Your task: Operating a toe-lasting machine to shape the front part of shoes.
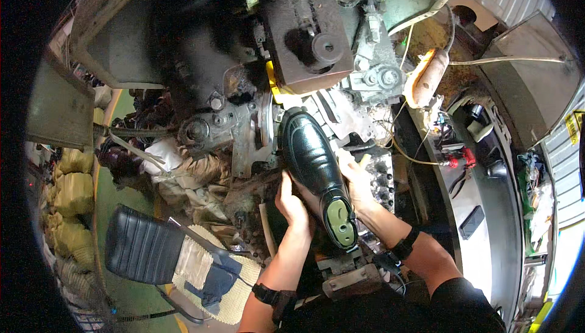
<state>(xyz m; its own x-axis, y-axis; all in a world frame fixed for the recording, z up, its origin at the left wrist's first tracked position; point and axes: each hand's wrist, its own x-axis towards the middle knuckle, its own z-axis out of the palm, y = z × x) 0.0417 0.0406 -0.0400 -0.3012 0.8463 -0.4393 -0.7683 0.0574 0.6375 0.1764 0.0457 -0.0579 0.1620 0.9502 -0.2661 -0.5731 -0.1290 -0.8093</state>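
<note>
A glossy black shoe upper (312,153) is stretched over a shoe last, its green top (340,221) showing at the heel end nearest me. The toe points away from me, up against the metal parts of a dark machine (311,34). My left hand (292,207) cups the shoe's left side, low down, fingers pointing forward. On the other side, my right hand (356,180) grips along the right edge near the middle. The fingertips of both hands are partly hidden under the shoe. Dark bands circle both wrists.
A lit work lamp (426,80) hangs at the right of the machine. On the curved conveyor-like bench (478,266) lies a phone (471,222). At left stands a black-backed chair (146,244) with cloths on its seat. Yellowish sacks (74,196) are stacked beyond.
</note>
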